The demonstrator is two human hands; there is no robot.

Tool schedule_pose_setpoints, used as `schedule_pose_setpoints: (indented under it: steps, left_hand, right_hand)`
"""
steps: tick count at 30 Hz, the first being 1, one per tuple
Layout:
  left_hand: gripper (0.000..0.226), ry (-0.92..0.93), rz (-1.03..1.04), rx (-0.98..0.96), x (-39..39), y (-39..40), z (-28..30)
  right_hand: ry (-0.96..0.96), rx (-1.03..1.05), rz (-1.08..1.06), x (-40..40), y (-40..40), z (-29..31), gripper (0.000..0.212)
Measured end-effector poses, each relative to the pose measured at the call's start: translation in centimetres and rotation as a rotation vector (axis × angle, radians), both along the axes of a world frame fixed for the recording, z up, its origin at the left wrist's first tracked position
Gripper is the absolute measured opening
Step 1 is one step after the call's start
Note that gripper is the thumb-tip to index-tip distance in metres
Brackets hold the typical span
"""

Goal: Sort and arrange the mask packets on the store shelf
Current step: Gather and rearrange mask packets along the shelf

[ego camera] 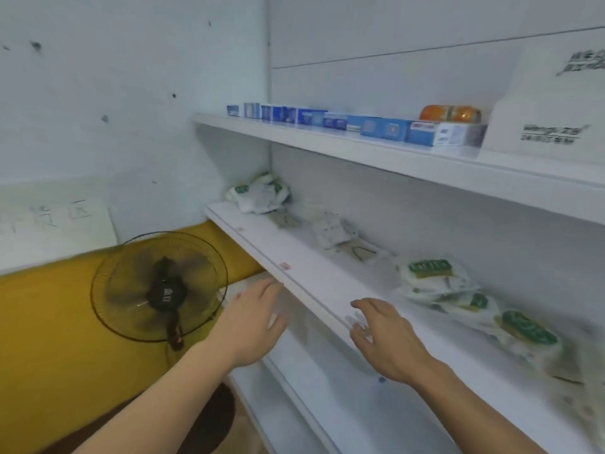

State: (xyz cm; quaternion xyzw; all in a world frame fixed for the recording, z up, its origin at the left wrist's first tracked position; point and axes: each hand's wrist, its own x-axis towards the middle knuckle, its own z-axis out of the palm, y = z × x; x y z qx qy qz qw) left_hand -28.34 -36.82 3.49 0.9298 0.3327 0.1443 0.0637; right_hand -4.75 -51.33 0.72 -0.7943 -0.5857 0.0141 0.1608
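White mask packets with green labels lie scattered along the middle shelf. One heap sits at the far left end, a single packet lies mid-shelf, and a pile with more packets spreads to the right. My left hand hovers just below the shelf's front edge, fingers relaxed, holding nothing. My right hand reaches over the front edge with fingers spread and empty, left of the pile.
The top shelf carries a row of blue boxes, an orange packet and a white display box. A black fan stands left of the shelves before a yellow surface. A lower shelf lies beneath.
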Motion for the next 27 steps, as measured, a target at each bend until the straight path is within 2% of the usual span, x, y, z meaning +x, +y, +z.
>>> schedule_pose_setpoints:
  steps: [5,12,21,27]
  left_hand:
    - [0.063,0.005,0.077,-0.018,0.6,12.0,-1.4]
    - [0.063,-0.001,0.077,-0.059,4.4,26.9,-0.9]
    - [0.059,-0.025,0.023,-0.249,11.2,40.7,-3.7]
    - [0.052,0.08,-0.023,-0.334,14.2,48.4,-6.3]
  right_hand:
    - [0.039,-0.013,0.078,0.3,13.0,-0.8,0.055]
    - [0.11,-0.049,0.088,3.2,28.9,-1.4,0.054]
    - [0.18,-0.038,0.035,6.0,39.7,-2.3,0.048]
    - [0.253,-0.019,-0.018,6.7,46.3,-4.2,0.049]
